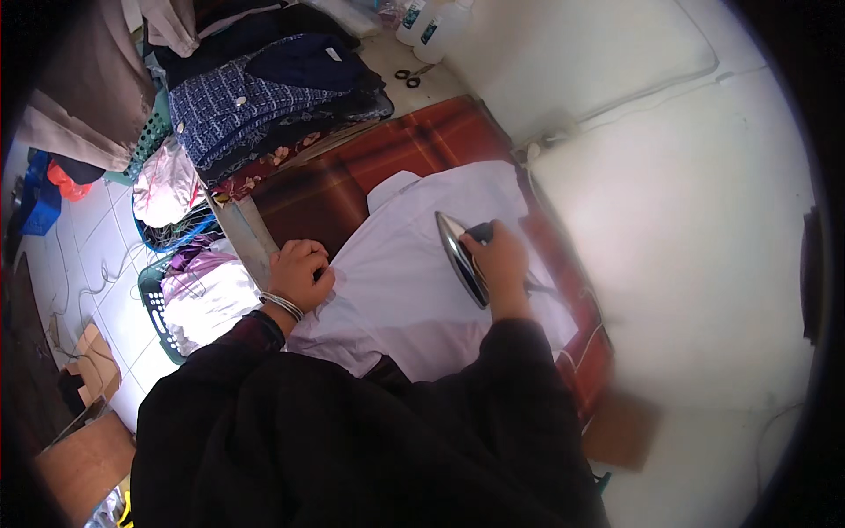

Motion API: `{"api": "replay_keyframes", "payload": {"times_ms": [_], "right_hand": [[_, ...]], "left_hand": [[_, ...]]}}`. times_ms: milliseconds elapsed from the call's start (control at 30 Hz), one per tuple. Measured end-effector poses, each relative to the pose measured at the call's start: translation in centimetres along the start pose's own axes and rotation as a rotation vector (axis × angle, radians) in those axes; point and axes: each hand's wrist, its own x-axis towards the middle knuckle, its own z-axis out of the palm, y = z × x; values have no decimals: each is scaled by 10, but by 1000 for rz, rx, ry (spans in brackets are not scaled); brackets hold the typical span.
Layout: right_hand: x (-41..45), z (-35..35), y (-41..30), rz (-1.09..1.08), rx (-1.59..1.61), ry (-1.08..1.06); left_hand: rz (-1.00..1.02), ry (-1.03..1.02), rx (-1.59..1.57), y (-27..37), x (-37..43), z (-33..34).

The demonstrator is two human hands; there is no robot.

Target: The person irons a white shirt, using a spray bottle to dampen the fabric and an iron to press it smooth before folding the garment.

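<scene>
A white garment, perhaps a shirt, lies spread over a red-brown plaid cloth. My right hand is closed around the dark handle of a clothes iron. The iron's shiny metal body rests on the garment, its pointed tip towards the far side. At the garment's left edge is my left hand, with curled fingers and bangles at the wrist. Its fingertips are hidden, so whether it pinches the fabric is unclear. Near my body, the dark sleeves and clothing cover part of the garment.
Folded clothes are stacked at the far left, with scissors and plastic bottles beyond. A green basket of laundry stands on the tiled floor at left. A white wall bounds the right; a cord runs beside it.
</scene>
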Motion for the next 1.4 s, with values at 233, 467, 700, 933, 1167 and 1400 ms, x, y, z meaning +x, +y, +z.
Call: {"api": "replay_keyframes", "payload": {"times_ms": [233,467,700,933,1167,1400], "right_hand": [[-8,-12,6,-72,76,44],[-38,-5,-1,-42,-6,-79],[-42,-1,29,6,-48,-86],[-21,-2,19,-5,-48,-65],[20,-4,-17,-62,2,-20],[-19,-4,8,-55,-11,-128]], "left_hand": [[-51,-21,17,1,1,1],[-19,-20,32,5,-1,-1],[-37,-35,34,3,-1,3],[-22,-33,29,3,0,0],[-8,-20,36,1,-1,3],[-36,-36,24,3,-1,3]]}}
